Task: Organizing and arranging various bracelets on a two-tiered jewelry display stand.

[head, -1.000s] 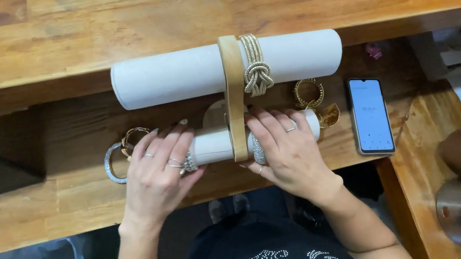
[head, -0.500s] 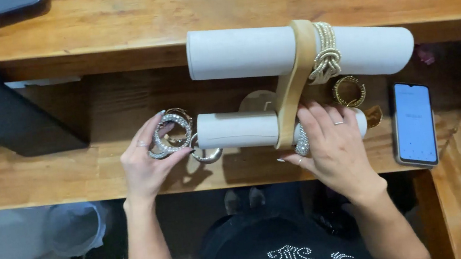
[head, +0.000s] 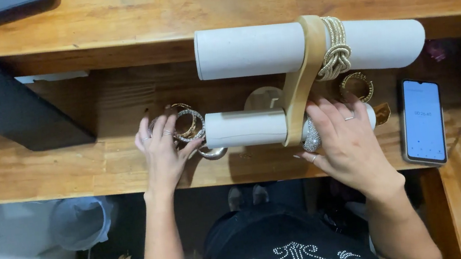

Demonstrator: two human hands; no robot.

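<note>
Bangles (head: 186, 124), a small cluster of silver and gold rings, lying on the wooden desk (head: 73, 170) just off the left end of the lower roll of a two-tier display stand; left to right as follows. Dark flat device (head: 2, 103), leaning at the far left, well apart from the work. Left hand (head: 164, 154), fingers closed loosely around the bangle cluster, thumb near a single silver bangle (head: 213, 153) that rests against the roll's end; the grip looks suited to gathering the rings at the roll's open end. Lower roll (head: 245, 128), white, horizontal, its left half bare. Tan wooden upright (head: 301, 92), crossing both rolls and holding them one above the other, with a round base partly visible behind. Upper roll (head: 267, 49), white, longer, carrying a gold knotted rope bracelet (head: 336, 54) just right of the upright. Right hand (head: 348, 145), laid over the right half of the lower roll, fingers curled on it as if to steady the stand; a sparkling silver cuff (head: 311, 136) shows under the fingers beside the upright. Gold bangle (head: 357, 86), lying behind that hand. Phone (head: 421, 121), screen lit, flat on the desk at the right, apart from the stand
</note>
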